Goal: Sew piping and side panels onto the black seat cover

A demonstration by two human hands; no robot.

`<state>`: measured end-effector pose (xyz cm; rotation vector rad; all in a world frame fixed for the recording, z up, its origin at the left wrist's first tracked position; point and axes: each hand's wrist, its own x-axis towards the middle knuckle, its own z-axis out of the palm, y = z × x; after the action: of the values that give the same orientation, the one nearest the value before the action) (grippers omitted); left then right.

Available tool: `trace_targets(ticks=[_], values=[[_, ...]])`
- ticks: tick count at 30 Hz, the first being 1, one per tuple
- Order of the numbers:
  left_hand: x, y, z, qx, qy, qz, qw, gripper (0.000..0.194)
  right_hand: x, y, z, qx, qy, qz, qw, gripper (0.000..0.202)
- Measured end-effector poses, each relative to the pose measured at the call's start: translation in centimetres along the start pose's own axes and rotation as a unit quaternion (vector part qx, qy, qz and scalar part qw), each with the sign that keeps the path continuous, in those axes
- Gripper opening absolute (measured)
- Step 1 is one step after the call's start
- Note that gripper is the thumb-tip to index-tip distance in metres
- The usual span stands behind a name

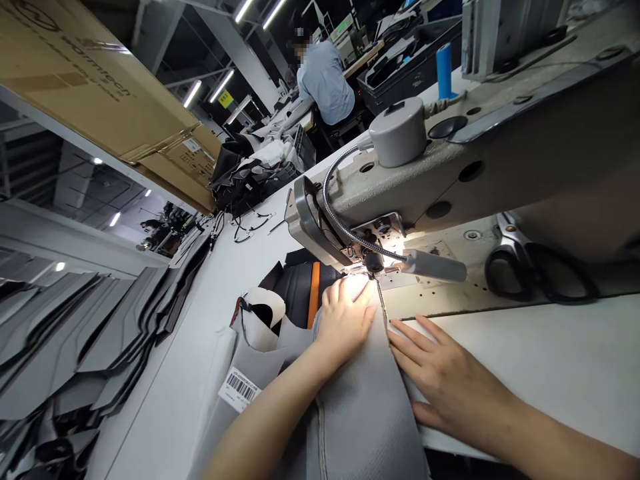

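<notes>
I log grey fabric [360,400] on counter [550,360], at sewing machine [450,167] needle | left hand [345,320] flat, pressing fabric | right hand [445,380] flat on its edge | scissors [540,270] behind.

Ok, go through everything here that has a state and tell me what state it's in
left hand: flat, pressing the grey fabric
right hand: flat on the fabric's right edge
grey fabric: lying under the needle area
work lamp: on
scissors: closed, lying on the machine bed
cardboard boxes: closed
</notes>
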<state>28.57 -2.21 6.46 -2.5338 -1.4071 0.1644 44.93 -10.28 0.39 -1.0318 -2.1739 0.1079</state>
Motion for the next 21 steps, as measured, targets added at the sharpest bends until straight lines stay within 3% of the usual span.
trace_targets(ticks=[4,21], values=[[-0.01,0.22,-0.08,-0.011,-0.002,0.0,1.0,0.042,-0.44,-0.31,-0.06,0.005,-0.016,0.021,1.0,0.056],[-0.01,-0.09,-0.69,-0.024,-0.026,0.005,0.999,0.044,-0.4,-0.61,0.26,-0.019,-0.022,0.042,0.999,0.049]])
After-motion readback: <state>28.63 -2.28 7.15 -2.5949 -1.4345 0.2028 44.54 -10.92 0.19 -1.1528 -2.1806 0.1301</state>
